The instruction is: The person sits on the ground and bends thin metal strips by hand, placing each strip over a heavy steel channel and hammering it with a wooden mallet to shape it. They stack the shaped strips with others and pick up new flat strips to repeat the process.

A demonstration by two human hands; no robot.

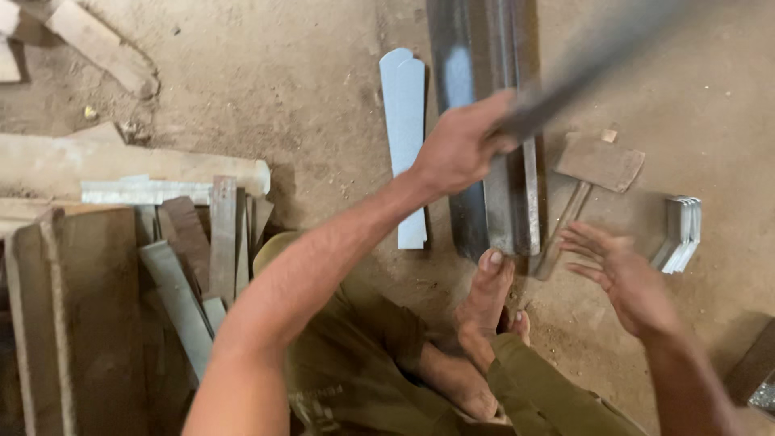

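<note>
My left hand (460,149) is shut on a long dark metal bar (597,56) that runs up to the upper right and is blurred by motion. Beneath it a grey metal channel (504,210) lies lengthwise on the dirt floor, and my bare foot (484,299) rests against its near end. My right hand (626,274) hovers open with fingers spread and holds nothing. It is just right of the handle of a wooden mallet (599,161) lying on the floor.
Two flat pale blue-grey metal strips (404,137) with rounded ends lie left of the channel. A stack of bent metal brackets (682,230) sits at the right. Wooden planks and metal strips (194,242) are piled at the left.
</note>
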